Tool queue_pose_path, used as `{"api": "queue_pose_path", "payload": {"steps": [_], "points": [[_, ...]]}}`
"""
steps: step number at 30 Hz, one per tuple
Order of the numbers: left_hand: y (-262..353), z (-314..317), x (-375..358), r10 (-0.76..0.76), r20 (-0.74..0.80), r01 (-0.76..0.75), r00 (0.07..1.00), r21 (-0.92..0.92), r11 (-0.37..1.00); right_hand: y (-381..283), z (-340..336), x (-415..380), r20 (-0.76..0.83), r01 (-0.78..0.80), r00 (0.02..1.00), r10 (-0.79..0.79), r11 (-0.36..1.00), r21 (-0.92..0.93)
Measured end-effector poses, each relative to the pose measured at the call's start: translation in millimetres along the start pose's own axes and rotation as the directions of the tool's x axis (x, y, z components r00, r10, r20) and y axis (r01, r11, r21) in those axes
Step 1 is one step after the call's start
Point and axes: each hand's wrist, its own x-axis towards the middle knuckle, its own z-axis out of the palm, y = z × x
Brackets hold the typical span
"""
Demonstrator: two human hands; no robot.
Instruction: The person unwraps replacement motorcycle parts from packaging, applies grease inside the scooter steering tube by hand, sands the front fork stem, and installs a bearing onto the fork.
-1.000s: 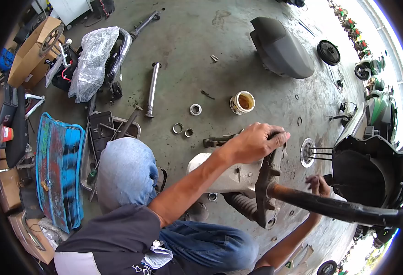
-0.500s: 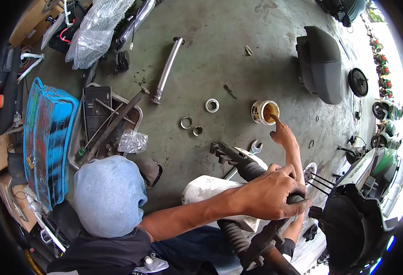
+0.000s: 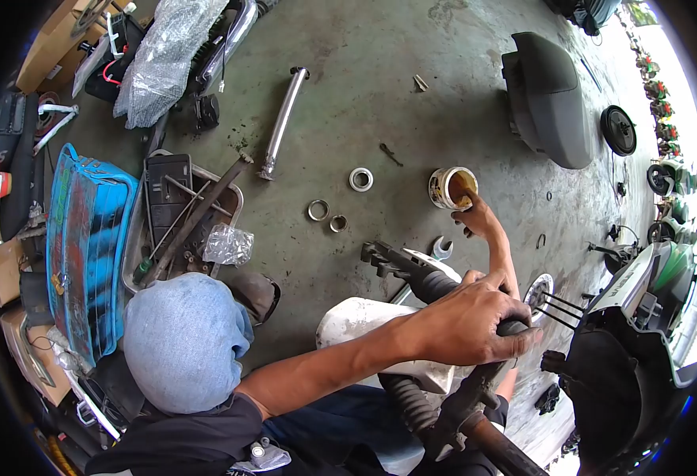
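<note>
Neither my left hand nor my right hand shows. Both hands in view appear to belong to a person in a light-blue head cover (image 3: pixel 183 341), low in front of me. That person's left hand (image 3: pixel 479 321) is closed over the top of a dark metal stem (image 3: pixel 467 404) on a motorcycle front end. Their other hand (image 3: pixel 483 220) passes beneath that arm, its fingers at the mouth of a small tub (image 3: pixel 441 190) of orange-yellow grease. An open-end wrench (image 3: pixel 442 249) lies on the floor nearby, beside a dirty white fender (image 3: pixel 352 324).
Metal rings (image 3: pixel 361 180) and a shiny tube (image 3: pixel 283 125) lie on the floor (image 3: pixel 372 87). Left are a blue toolbox (image 3: pixel 87 254) and a tray (image 3: pixel 238 198) of parts. A grey seat (image 3: pixel 551 103) and black bodywork (image 3: pixel 614 389) stand right.
The view has shifted slightly. The person's hand at the tub has moved a little left, its fingers further into the tub's mouth. Their other hand stays on the stem.
</note>
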Motion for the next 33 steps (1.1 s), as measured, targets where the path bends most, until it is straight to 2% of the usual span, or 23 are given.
{"api": "queue_pose_path", "payload": {"steps": [2,4,5,7,8,10,11,13,15,17,18,19,21,23,24,25,26,27,28,29,31,32,33], "points": [[-1,1,2,0.0,-0.009,0.0,1.0,0.035,0.999,-3,-6,-17,-0.045,0.038,0.998,-0.036,0.998,0.057],[5,-2,3,-0.003,0.007,0.003,1.0,0.027,1.0,-1,-14,-34,-0.135,0.191,0.976,-0.17,0.968,0.162],[8,-3,4,-0.008,0.015,0.008,1.0,0.024,1.0,0,-20,-44,-0.148,0.18,0.976,-0.157,0.97,0.161],[5,0,5,-0.014,0.025,0.014,1.0,0.031,0.999,-8,-27,-71,-0.155,0.263,0.963,-0.222,0.905,0.334],[7,-1,6,-0.034,0.042,0.033,0.999,0.027,0.999,-11,-30,-83,-0.169,0.252,0.964,-0.206,0.909,0.331],[12,-3,7,-0.081,0.068,0.081,0.994,0.017,0.997,-15,-36,-107,-0.268,0.358,0.928,-0.26,0.823,0.442],[7,0,7,-0.068,0.032,0.067,0.997,0.028,0.997,-19,-39,-123,-0.286,0.351,0.927,-0.242,0.829,0.435],[5,3,8,-0.064,0.002,0.064,0.998,0.026,0.998,-25,-43,-165,-0.403,0.47,0.881,-0.247,0.548,0.692],[0,8,9,-0.026,-0.022,0.026,0.999,-0.007,1.0,-22,-45,-213,-0.537,0.593,0.805,-0.252,0.335,0.732],[1,8,9,-0.088,-0.018,0.088,0.996,-0.007,0.996,-15,-42,-272,-0.674,0.707,0.707,-0.214,0.212,0.675],[2,8,10,-0.084,-0.016,0.083,0.996,-0.026,0.996,-7,-38,-300,-0.743,0.764,0.645,-0.182,0.203,0.613],[0,10,12,-0.081,0.0,0.081,0.997,-0.037,0.996,5,-34,-329,-0.794,0.807,0.582,-0.178,0.249,0.536],[-4,11,13,-0.056,-0.015,0.055,0.998,-0.02,0.998,13,-13,-383,-0.888,0.843,0.435,-0.148,0.413,0.343],[-4,14,16,-0.052,-0.011,0.052,0.999,-0.018,0.998,30,13,-430,-0.91,0.735,0.355,-0.213,0.665,0.131],[-6,16,18,-0.063,-0.016,0.063,0.998,-0.014,0.998,22,32,-451,-0.929,0.753,0.312,-0.197,0.648,0.115],[-7,19,19,-0.076,-0.021,0.076,0.997,-0.01,0.997,9,42,-475,-0.928,0.538,0.298,-0.224,0.842,-0.031],[-8,22,20,-0.063,-0.037,0.063,0.997,-0.007,0.998,-18,72,-481,-0.99,0.491,0.115,0.078,0.862,0.125],[-7,25,20,-0.064,-0.024,0.063,0.998,-0.023,0.998,-17,80,-497,-0.974,0.456,0.175,-0.145,0.888,-0.051],[-5,27,20,-0.09,-0.049,0.091,0.995,0.002,0.996,-33,83,-498,-0.937,0.426,0.15,-0.316,0.876,-0.227],[-4,29,22,-0.112,-0.076,0.114,0.991,0.027,0.993,-41,86,-504,-0.886,0.332,0.174,-0.43,0.873,-0.358],[-11,32,26,-0.084,-0.06,0.086,0.995,0.04,0.995,-64,87,-502,-0.797,0.205,0.189,-0.573,0.817,-0.539],[-13,33,28,-0.078,-0.056,0.081,0.995,0.057,0.995,-75,80,-501,-0.793,0.196,0.189,-0.579,0.813,-0.548],[-13,34,28,-0.078,-0.052,0.082,0.996,0.076,0.994,-89,71,-500,-0.751,0.022,0.198,-0.63,0.768,-0.64]]}}
